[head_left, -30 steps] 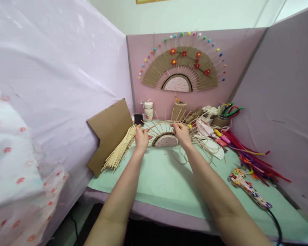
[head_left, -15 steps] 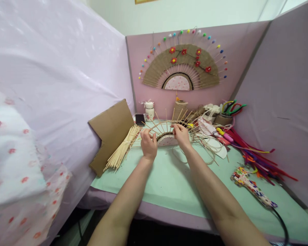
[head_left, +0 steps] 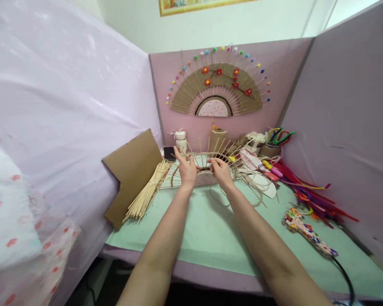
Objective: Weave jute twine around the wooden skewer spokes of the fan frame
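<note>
A half-made fan frame [head_left: 205, 178] of thin sticks stands on the table, its half-round base covered in spotted cloth. Twine runs in an arc across the sticks. My left hand [head_left: 187, 173] is at the left part of the frame, among the sticks, its fingers stretched and apart. Just right of it, my right hand [head_left: 221, 171] has thumb and forefinger pinched together above the base, apparently on the twine; the fingertips are small in view. Loose loops of twine [head_left: 258, 187] lie right of the frame.
A bundle of sticks [head_left: 147, 189] and cut cardboard [head_left: 132, 170] are at left. Behind stand a white bottle [head_left: 181, 142] and twine spool [head_left: 217, 139]. At right lie pipe cleaners [head_left: 319, 199] and a patterned glue gun [head_left: 309, 233] with its cord. A finished fan [head_left: 191, 91] hangs behind.
My left hand has spread its fingers and turned more upright. The right hand's pinch has moved lower, closer to the base and to the left hand. The whole view has shifted slightly.
</note>
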Motion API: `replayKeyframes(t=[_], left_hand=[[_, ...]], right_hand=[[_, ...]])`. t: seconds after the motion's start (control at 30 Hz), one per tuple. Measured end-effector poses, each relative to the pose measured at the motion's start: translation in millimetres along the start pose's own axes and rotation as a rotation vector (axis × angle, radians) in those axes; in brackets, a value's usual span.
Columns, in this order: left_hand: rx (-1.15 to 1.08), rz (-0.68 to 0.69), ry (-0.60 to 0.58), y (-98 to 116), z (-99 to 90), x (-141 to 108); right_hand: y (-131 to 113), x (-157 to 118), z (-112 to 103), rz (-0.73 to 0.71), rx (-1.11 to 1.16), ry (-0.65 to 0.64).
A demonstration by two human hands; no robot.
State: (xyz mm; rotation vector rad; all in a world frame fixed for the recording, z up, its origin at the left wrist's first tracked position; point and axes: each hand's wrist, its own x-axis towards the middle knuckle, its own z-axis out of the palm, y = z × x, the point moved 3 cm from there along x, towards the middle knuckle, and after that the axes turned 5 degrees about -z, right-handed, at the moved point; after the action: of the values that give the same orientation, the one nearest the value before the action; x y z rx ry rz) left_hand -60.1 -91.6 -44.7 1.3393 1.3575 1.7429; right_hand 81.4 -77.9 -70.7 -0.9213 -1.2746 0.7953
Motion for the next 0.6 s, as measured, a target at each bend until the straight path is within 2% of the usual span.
replayKeyframes(t=[0.2, 0.37, 0.47, 0.6], left_hand=[[-0.082, -0.046, 0.001, -11.5, 8.9, 8.6], [-0.019, -0.068, 0.040, -15.7, 2.4, 11.4], [0.046, -0.053, 0.076, -13.8, -1.2, 11.7], [0.074, -0.051, 0.096, -10.7, -2.4, 9.8]], right_hand=[[-8.7, 3.5, -9.0, 0.071, 0.083, 0.001], [-41.8, 15.8, -17.6, 0.102, 0.178, -0.041], [-67.5, 25.1, -14.3, 0.050, 0.183, -0.084], [-93.4, 38.3, 1.3, -0.103, 0.032, -0.117]])
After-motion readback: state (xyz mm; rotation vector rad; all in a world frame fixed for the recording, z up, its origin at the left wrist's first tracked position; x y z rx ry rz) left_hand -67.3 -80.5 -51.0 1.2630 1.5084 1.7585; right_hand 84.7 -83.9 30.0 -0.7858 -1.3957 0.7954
